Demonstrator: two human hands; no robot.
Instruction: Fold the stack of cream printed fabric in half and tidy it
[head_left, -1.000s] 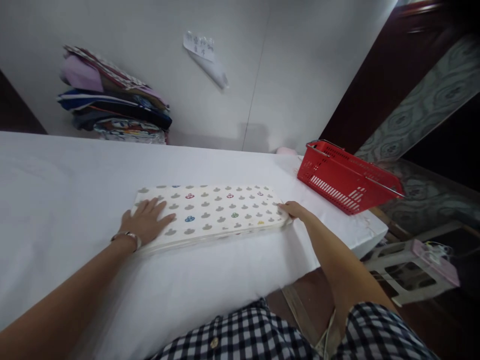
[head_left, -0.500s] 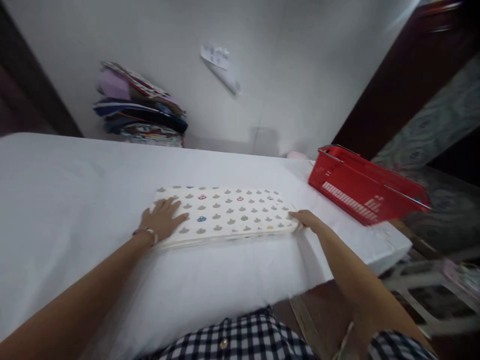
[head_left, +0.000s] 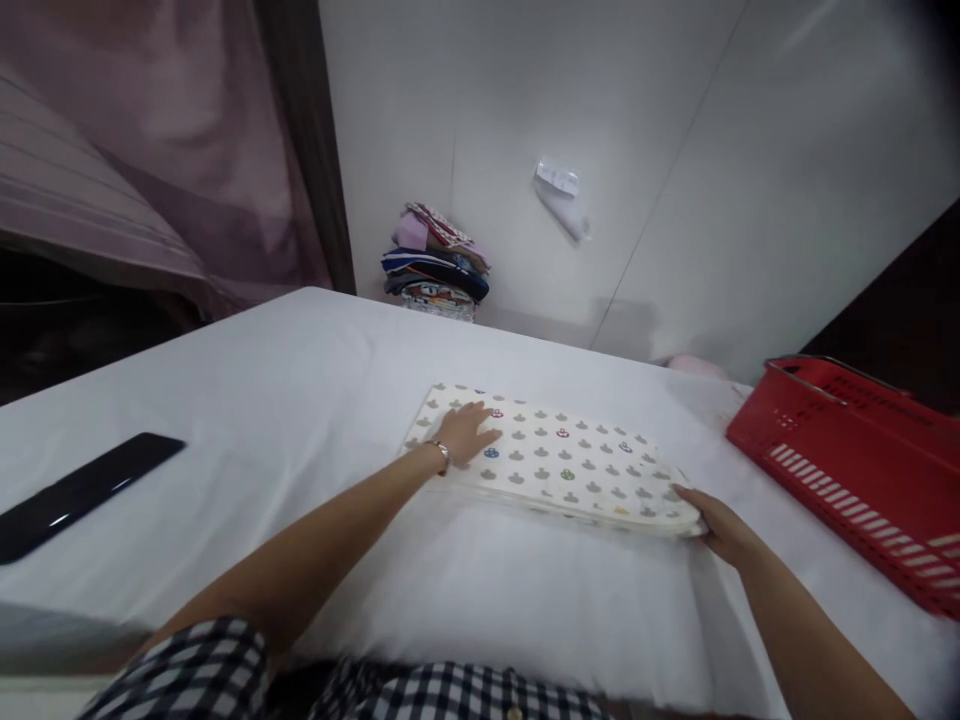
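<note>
A folded white cloth point(head_left: 540, 455) printed with grey, red, blue and green motifs lies flat on the white-covered table point(head_left: 315, 380). My left hand point(head_left: 463, 432) rests on its left part, palm down with the fingers spread. At the cloth's right end, my right hand point(head_left: 712, 522) grips the corner, thumb on top and the other fingers underneath, mostly hidden. Several layers show along the near edge of the cloth.
A red plastic basket point(head_left: 862, 460) stands at the table's right. Folded clothes point(head_left: 439, 265) are stacked by the wall at the back. On the left lies a flat, glossy black object point(head_left: 82, 495). A pink curtain point(head_left: 187, 130) hangs at far left.
The view has swung left, bringing the black object and curtain into sight. My left hand stays flat on the cloth and my right hand still holds its right end.
</note>
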